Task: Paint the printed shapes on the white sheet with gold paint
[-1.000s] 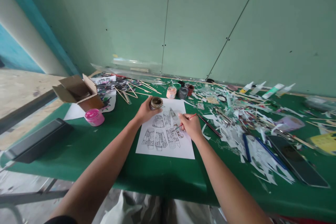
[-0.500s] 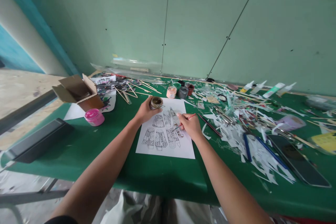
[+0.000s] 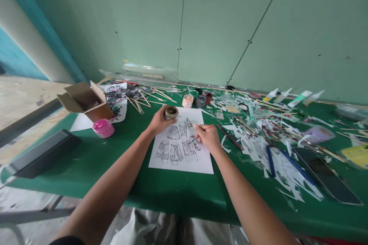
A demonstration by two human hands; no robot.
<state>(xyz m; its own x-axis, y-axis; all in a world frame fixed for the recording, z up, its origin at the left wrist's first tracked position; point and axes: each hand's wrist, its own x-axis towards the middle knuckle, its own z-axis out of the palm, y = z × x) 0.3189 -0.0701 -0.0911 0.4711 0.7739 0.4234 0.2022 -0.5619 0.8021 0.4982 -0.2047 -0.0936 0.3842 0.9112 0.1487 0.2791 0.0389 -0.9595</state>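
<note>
A white sheet of paper (image 3: 198,166) printed with black line drawings lies on the green table in front of me. My left hand (image 3: 160,121) is wrapped round a small open paint jar (image 3: 171,112) with brownish paint inside, at the sheet's upper left. Pinched in my right hand (image 3: 209,136) is a thin paintbrush (image 3: 211,126) with a red handle. Its tip points down and left onto the drawings at the right half of the sheet; whether it touches the paper I cannot tell.
Several paint jars (image 3: 188,101) stand behind the sheet. To the left are a pink jar (image 3: 103,128), an open cardboard box (image 3: 97,110) and a dark grey oblong case (image 3: 43,153). Paper scraps, scissors (image 3: 270,160), a phone (image 3: 324,176) and glue bottles (image 3: 299,98) spread over the right side.
</note>
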